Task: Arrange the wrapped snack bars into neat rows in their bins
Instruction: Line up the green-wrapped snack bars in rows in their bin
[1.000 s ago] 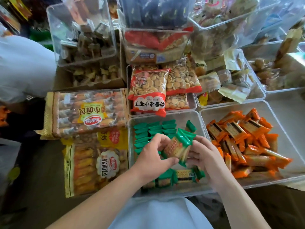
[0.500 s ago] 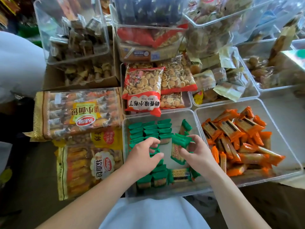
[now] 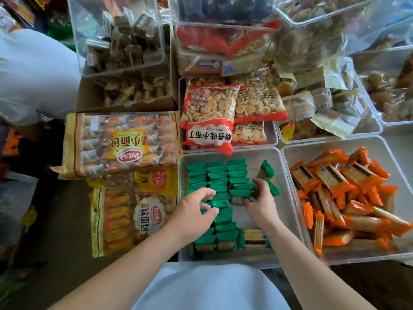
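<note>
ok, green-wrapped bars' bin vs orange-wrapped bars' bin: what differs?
The clear plastic bin of green-wrapped bars holds mostly upright rows; the clear plastic bin of orange-wrapped bars holds a loose, criss-crossed heap. Both hands, left hand and right hand, are in the green bin; none is in the orange bin. Both are alike and adjacent.

1. A big bag of small bread rolls (image 3: 121, 143) lies left of the bins, its label upside down to us.
2. Under it, nearer to us, lies a yellow bread bag (image 3: 134, 217).
3. A red bag of round biscuits (image 3: 209, 116) leans in a clear tray behind.
4. A cardboard box (image 3: 125, 96) holds wrapped sweets.
</note>
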`<move>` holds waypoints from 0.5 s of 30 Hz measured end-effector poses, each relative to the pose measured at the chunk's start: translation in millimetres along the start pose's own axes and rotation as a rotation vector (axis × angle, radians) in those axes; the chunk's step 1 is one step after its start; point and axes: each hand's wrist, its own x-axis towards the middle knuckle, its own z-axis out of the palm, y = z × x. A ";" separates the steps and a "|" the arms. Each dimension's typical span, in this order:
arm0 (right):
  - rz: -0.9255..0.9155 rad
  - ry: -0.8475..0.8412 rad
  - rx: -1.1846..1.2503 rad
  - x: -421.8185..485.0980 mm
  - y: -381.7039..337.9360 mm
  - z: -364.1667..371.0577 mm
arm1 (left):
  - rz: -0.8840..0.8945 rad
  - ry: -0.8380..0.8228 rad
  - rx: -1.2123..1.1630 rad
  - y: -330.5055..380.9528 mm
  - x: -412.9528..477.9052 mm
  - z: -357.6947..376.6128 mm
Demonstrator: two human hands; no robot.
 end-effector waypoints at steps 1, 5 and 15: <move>0.016 0.017 0.052 -0.3 -1.7 2.6 | 0.003 -0.004 0.004 -0.8 -0.8 -0.1; 0.025 -0.086 0.101 -0.4 -4.5 7.9 | 0.014 -0.019 0.027 -4.7 -2.3 0.7; -0.070 -0.051 -0.032 -30.3 -32.4 -51.9 | 0.185 -0.081 0.149 16.5 -7.0 29.8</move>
